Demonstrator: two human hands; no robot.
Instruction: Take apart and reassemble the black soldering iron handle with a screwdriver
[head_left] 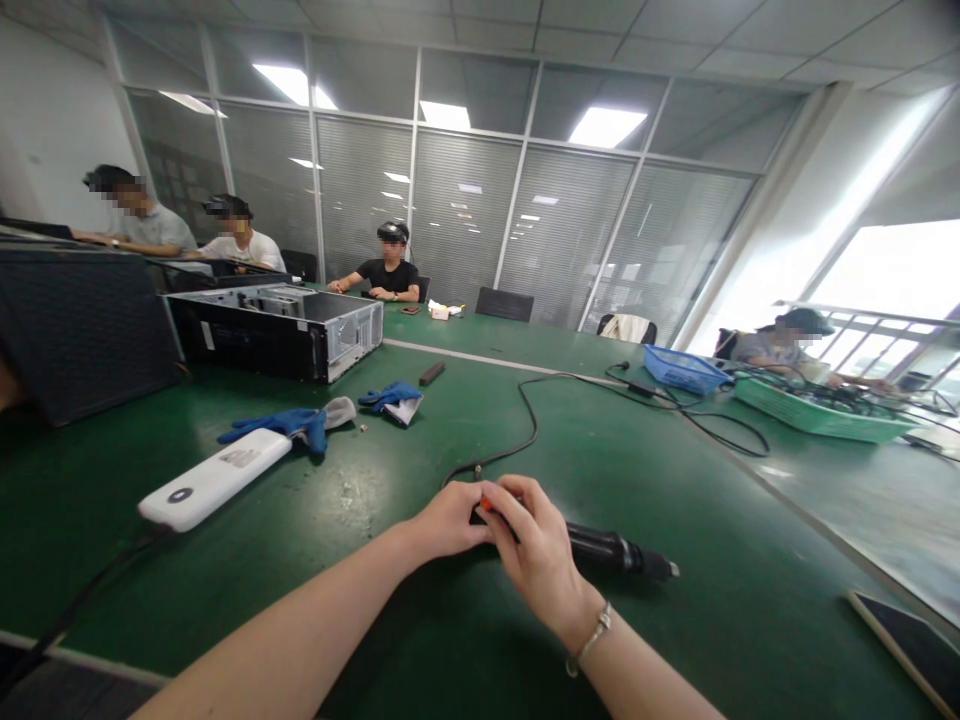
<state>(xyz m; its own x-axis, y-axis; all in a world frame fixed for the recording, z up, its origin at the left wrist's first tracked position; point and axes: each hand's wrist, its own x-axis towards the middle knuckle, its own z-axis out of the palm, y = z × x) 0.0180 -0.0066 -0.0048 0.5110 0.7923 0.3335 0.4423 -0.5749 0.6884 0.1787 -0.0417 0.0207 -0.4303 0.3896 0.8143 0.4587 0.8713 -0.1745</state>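
Note:
A black electric screwdriver point(611, 548) lies across the green table in front of me, its silver tip pointing right. My left hand point(455, 518) is closed round its rear end, where the dark cord point(491, 458) comes near. My right hand point(534, 540) reaches over the tool's body with fingers and thumb pinched together against the left fingertips. A small orange-red part point(486, 503) shows between the two hands; its kind cannot be made out. The fingers cover the rear of the screwdriver.
To the left are a white power strip point(217, 482), blue-grey work gloves point(300, 425) and an open computer case point(262, 335). A blue basket point(684, 370) and a green basket point(821, 410) holding cables stand right. A dark flat panel point(911, 640) lies lower right. Several people sit around.

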